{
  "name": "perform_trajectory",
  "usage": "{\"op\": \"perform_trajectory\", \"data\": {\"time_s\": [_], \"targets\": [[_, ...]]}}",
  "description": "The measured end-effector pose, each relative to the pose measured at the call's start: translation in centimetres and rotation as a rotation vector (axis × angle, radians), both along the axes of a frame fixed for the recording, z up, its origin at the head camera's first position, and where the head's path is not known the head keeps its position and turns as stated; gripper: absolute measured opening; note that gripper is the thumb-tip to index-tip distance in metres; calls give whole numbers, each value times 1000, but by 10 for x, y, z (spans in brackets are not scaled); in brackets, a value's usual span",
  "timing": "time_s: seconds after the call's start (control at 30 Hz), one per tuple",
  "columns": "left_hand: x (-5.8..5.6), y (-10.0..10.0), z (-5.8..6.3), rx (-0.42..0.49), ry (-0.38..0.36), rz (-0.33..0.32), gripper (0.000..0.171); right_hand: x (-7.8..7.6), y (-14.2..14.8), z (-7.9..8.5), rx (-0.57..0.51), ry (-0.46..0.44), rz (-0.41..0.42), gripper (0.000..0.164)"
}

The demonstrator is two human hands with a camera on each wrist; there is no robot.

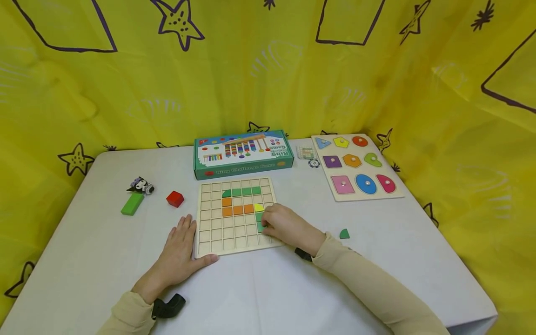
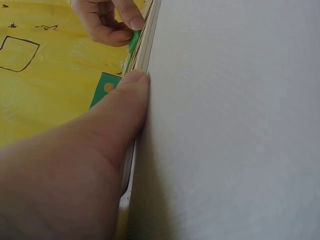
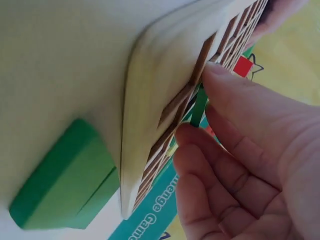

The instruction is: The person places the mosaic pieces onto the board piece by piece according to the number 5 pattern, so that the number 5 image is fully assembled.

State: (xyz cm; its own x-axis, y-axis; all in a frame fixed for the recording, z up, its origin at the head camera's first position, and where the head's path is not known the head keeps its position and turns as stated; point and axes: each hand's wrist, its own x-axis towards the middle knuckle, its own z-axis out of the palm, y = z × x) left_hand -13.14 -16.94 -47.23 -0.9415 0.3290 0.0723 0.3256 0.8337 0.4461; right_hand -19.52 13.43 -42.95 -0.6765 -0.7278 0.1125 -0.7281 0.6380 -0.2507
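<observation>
We seem to be looking at a tabletop play corner. A yellow curtain [image 1: 226, 88] printed with stars and fish outlines hangs round the back and sides of a table covered in white cloth [image 1: 251, 293]. On it we see toys: a boxed ring game [image 1: 244, 154], a shape puzzle [image 1: 351, 171], a gridded wooden board [image 1: 216, 234] and coloured blocks [image 1: 175, 199]. The curtain hides the wider room, so we cannot tell whether this is a home.

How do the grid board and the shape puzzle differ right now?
The grid board has rows of small squares; the shape puzzle has large coloured shapes with knobs. The left hand touches the grid board; no hand touches the shape puzzle. The grid board lies nearer, the shape puzzle farther away. Both are flat, pale boards.
</observation>
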Motion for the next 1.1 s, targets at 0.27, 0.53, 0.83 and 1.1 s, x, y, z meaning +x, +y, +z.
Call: {"op": "perform_trajectory", "data": {"time_s": [0.27, 0.53, 0.83, 1.1], "targets": [[1, 0, 1, 7, -13, 7, 110, 1, 11, -1, -75, 14, 56, 6], [-1, 0, 0, 3, -16, 1, 110, 9, 74, 17, -82, -95, -102, 18], [-3, -2, 2, 10, -16, -3, 111, 30, 159, 20, -72, -224, -362, 20], [-3, -1, 0, 15, -32, -2, 112, 47, 182, 13, -87, -326, -380, 25]]}}
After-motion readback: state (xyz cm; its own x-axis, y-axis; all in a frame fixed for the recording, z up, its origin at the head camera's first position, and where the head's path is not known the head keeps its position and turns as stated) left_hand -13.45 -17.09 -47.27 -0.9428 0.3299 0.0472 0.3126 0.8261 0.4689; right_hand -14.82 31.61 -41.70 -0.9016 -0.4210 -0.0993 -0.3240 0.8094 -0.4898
